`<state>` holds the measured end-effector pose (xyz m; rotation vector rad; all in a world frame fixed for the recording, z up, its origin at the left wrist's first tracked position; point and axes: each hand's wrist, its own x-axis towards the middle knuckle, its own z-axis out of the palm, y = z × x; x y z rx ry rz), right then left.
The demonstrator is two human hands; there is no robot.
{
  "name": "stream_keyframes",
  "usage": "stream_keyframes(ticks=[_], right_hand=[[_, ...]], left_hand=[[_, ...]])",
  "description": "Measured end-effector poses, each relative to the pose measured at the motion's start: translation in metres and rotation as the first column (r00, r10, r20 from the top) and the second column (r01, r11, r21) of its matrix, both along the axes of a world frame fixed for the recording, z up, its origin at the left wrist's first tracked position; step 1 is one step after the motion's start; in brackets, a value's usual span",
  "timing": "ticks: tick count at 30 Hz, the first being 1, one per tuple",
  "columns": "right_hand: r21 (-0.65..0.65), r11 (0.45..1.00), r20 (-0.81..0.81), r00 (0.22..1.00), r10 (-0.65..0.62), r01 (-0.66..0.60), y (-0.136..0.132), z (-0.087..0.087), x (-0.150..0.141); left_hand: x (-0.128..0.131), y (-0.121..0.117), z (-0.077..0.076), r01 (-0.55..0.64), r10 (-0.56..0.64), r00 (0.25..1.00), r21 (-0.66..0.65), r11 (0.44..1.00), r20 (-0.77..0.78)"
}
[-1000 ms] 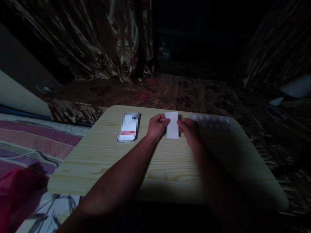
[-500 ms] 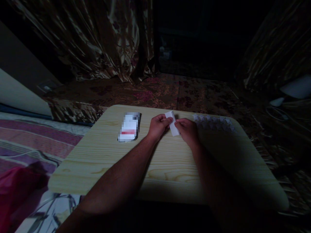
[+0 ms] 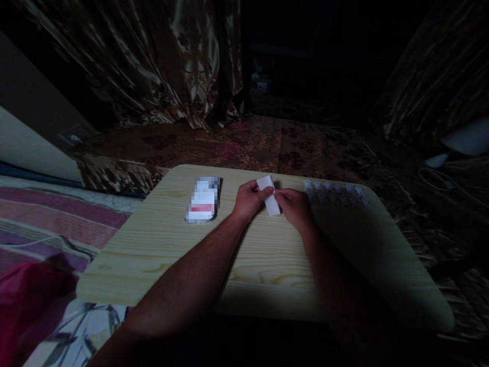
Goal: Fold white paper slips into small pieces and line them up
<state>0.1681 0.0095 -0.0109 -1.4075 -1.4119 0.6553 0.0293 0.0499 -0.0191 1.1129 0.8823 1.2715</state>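
Pinching ppr (image 3: pixel 271 204) w/ both hands (image 3: pixel 247 200) (image 3: pixel 296 205).

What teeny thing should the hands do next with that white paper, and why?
I'd guess the right hand might slide its fingers down the right long edge of the narrow white rectangular paper, pressing it flat. Those fingers pinch at that edge, and the left hand steadies the paper with its thumb on top.

The paper strip (image 3: pixel 272 207) looks matt and smooth; the worktop (image 3: pixel 269 255), smooth grained wood. At eleven o'clock, the curtain (image 3: pixel 194 61) is glossy cloth; at nine, the striped bedcover (image 3: pixel 69 216) is matt cloth.
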Motion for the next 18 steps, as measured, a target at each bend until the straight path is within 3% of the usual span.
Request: stream_keyframes(ticks=[6, 10, 15, 18], right_hand=[[0.010, 0.999, 0.086, 0.995, 0.048, -0.049, -0.0027, 0.0001, -0.0020], [-0.007, 1.000, 0.059, 0.998, 0.011, -0.011, -0.0007, -0.0023, -0.0012], [-0.020, 0.992, 0.033, 0.992, -0.125, 0.126, 0.0033, -0.0012, 0.0047], [-0.025, 0.997, -0.069, 0.994, -0.079, 0.078, 0.0041, 0.0004, 0.0063]], left_hand=[[-0.0012, -0.0010, -0.0002, -0.037, 0.038, 0.997, 0.011, 0.999, -0.064], [-0.0002, -0.0026, 0.0031, -0.052, 0.052, 0.997, 0.006, 0.999, -0.050], [-0.0009, -0.0003, 0.0043, -0.076, 0.076, 0.997, 0.006, 0.997, -0.002], [-0.0015, 0.0017, 0.0029, -0.091, 0.091, 0.996, 0.003, 0.996, 0.001]])
